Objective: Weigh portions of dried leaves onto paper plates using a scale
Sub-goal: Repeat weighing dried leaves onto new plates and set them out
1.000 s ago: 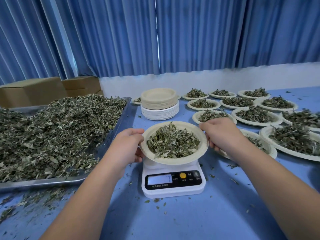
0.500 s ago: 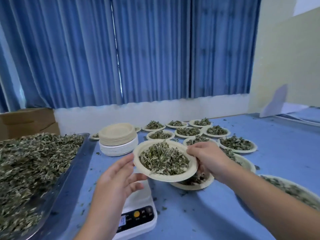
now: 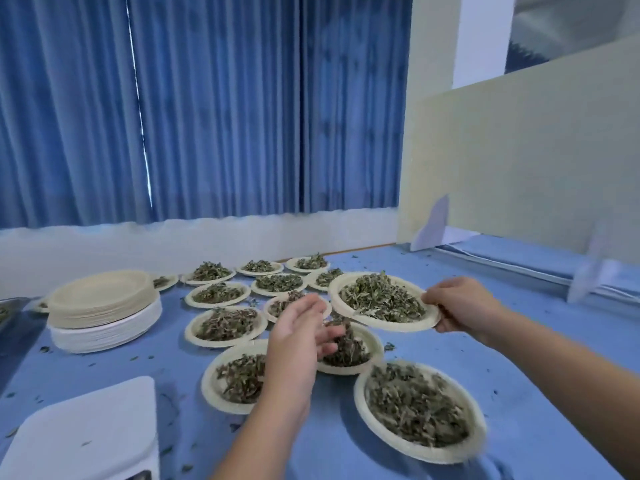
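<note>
1. The white scale (image 3: 86, 431) is closest, at the bottom left of the blue counter (image 3: 467, 375). Only its flat white top shows
2. To its right, the near plate (image 3: 361, 396) lies on the counter with a big heap of leaves in it
3. The left hand (image 3: 298, 341) hovers above two more leaf plates (image 3: 211, 382). Its fingers are loose and open, and it holds nothing
4. The right hand (image 3: 464, 308) pinches the rim of the held plate (image 3: 337, 289), with the thumb on top. This plate is lifted above the counter, just past the left hand. It is piled with dried leaves (image 3: 381, 299)
5. On the left stands a stack of empty plates (image 3: 100, 306), tan ones on top of white ones
6. Farther back, many small plates (image 3: 221, 294) sit close together in rows, each with a little heap of leaves
7. Tiny leaf bits (image 3: 389, 346) are scattered over the counter
8. At the very back hang blue curtains (image 3: 207, 116), with a cream board (image 3: 519, 168) on the right
</note>
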Demonstrator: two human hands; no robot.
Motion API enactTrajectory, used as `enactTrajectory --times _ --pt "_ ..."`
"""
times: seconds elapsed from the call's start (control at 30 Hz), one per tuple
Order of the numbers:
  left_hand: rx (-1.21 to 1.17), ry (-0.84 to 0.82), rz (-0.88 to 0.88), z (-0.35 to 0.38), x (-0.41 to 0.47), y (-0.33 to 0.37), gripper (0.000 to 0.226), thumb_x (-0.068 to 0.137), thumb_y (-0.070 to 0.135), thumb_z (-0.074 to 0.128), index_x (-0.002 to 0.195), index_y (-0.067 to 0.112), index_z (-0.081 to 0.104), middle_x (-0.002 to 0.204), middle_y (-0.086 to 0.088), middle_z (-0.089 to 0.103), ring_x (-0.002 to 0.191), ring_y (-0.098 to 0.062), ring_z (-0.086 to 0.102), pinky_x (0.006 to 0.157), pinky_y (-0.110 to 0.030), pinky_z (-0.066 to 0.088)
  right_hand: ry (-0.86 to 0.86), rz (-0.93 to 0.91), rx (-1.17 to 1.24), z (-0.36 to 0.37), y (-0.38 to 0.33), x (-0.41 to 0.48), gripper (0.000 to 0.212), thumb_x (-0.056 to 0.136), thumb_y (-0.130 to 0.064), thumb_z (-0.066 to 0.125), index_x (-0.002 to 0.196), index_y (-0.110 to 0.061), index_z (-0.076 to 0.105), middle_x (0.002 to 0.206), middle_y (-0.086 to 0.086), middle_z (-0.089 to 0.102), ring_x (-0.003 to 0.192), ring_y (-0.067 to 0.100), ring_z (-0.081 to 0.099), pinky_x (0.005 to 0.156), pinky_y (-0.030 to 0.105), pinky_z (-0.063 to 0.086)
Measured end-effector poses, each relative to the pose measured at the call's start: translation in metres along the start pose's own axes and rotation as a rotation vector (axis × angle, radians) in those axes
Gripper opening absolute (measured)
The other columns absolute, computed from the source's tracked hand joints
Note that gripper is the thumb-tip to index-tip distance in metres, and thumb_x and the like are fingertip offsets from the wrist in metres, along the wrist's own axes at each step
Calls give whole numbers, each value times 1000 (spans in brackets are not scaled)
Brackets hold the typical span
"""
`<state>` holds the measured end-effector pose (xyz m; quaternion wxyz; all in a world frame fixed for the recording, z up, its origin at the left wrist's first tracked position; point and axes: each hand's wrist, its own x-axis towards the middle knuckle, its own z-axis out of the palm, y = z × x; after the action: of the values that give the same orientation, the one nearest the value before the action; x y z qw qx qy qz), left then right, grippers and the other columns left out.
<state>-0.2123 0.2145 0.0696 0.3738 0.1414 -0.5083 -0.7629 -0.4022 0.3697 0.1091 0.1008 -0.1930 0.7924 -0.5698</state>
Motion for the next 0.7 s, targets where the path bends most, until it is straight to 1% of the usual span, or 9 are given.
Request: enactTrajectory --times 0.07,0.2,0.27,0.33,0.47,0.57,0.67,0.7 --pt "32 12 10 0 2 -14 17 94 10 58 103 21 67 96 3 74 70 -19 70 55 -26 51 60 35 -20 -18 12 11 11 88 1 58 80 8 63 54 15 58 35 19 52 40 23 50" --pt "238 35 36 -18 6 -30 21 94 8 57 99 25 69 82 10 73 64 -13 65 55 -23 50 172 135 -76 -41 47 33 12 89 3 58 78 8 60 55 14 58 33 21 53 39 24 51" --pt "250 50 48 -25 8 -29 21 93 7 57 97 24 69 76 10 72 59 -11 62 53 -23 47 209 186 -115 -45 63 38 12 88 4 57 77 7 58 54 15 58 32 22 54 37 26 51" --pt "250 71 42 -28 11 -29 20 92 7 58 95 23 69 76 9 72 56 -10 59 51 -20 45 247 238 -141 -47 80 45 13 87 4 56 74 6 56 56 17 58 33 24 56 38 28 53" --pt "260 68 39 -32 16 -33 20 91 6 59 96 22 70 78 2 69 55 -11 58 49 -21 45 261 317 -179 -42 103 56 15 88 2 54 73 4 54 59 19 60 34 26 56 41 29 52" --pt "278 45 34 -32 17 -36 19 90 7 59 97 22 69 70 2 66 55 -10 58 48 -19 45 257 346 -173 -34 107 64 17 88 1 55 71 4 55 58 18 60 36 26 56 47 34 55" --pt "288 29 27 -33 17 -37 19 90 9 59 98 23 69 68 0 64 56 -10 58 49 -20 45 249 356 -153 -25 109 71 19 88 0 57 69 4 55 50 14 59 33 25 55 40 31 53" --pt "288 26 25 -33 17 -37 19 90 9 59 98 23 69 68 0 64 56 -10 58 50 -21 45 238 361 -149 -23 110 72 20 88 -1 58 69 4 55 50 14 58 34 25 56 42 32 54"
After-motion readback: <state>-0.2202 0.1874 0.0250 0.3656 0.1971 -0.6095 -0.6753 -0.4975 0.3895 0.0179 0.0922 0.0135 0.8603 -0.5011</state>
